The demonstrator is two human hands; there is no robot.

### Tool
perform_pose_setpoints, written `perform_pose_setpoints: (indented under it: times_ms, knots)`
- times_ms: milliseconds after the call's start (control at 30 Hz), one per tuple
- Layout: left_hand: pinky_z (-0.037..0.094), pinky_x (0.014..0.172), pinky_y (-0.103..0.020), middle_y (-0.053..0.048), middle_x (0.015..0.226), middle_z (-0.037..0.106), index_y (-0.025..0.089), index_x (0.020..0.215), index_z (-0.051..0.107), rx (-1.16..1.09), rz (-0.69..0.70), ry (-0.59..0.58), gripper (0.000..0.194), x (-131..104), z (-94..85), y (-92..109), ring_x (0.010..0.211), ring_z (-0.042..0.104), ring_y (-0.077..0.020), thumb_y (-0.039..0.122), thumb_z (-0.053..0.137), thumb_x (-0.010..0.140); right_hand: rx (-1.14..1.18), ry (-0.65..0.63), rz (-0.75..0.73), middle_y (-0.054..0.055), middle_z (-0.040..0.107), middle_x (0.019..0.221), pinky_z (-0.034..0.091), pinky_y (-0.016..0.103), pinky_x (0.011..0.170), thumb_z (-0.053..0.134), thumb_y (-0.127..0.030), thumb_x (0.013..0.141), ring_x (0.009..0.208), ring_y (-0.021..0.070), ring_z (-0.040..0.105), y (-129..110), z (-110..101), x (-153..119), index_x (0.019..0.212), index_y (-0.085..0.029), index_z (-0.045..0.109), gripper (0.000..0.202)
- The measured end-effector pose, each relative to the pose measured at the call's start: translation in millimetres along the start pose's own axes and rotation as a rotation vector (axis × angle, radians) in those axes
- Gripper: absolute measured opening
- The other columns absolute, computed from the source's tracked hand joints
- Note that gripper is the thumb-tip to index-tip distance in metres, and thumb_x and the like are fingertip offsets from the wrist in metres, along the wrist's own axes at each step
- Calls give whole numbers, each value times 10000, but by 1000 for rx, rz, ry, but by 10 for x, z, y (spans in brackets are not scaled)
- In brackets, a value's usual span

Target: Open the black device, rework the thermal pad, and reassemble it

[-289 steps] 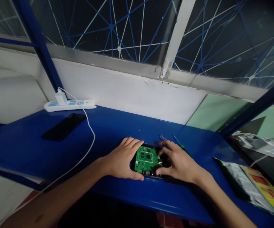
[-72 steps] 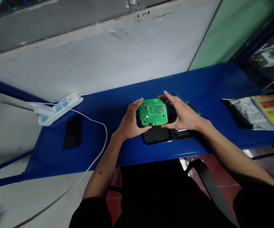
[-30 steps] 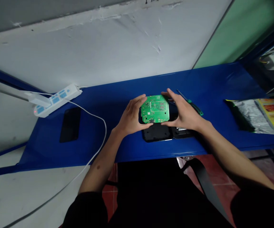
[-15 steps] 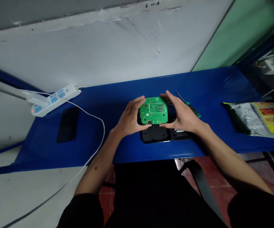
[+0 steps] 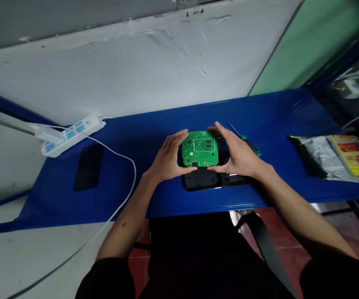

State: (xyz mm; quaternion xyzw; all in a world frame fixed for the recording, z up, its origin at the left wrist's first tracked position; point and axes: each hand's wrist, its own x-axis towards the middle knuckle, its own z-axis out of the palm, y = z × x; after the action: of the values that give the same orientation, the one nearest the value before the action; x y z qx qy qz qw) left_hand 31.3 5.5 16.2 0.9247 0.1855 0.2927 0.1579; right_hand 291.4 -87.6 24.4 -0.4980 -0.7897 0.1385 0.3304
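The blue table [image 5: 167, 199] runs along a white wall [image 5: 126, 79]. Midway along its near edge, my left grip [image 5: 168, 160] and right grip [image 5: 240, 153] pinch a green circuit board [image 5: 200, 149] between them, thumbs at its near side, partly hiding a black casing [image 5: 202, 180]. Toward the far edge lies a green-handled screwdriver [image 5: 252, 146]; a phone [image 5: 88, 167] rests near the left edge, a power strip [image 5: 84, 132] by the far left corner.
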Motion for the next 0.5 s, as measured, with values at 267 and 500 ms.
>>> perform_pose_setpoints:
  times_ms: [267,500]
  knots:
    - [318,1198,-617,-198,1553,405,238,1586,135,97,82,-84,1199,153,-30,110,1434,397,-401,468,904,694,-16,6,-36,208,407,1579,467,673,1085,789,-602,731,1383,439,488,-39,14,8,1629,-252,-36,1269]
    - [310,1186,-589,-158,1514,459,251,1597,123,130,71,-132,1206,269,-73,252,1360,451,-404,345,906,683,28,41,-62,191,370,1604,427,699,1117,782,-629,728,1433,444,425,-49,26,-3,1629,-286,-22,1255]
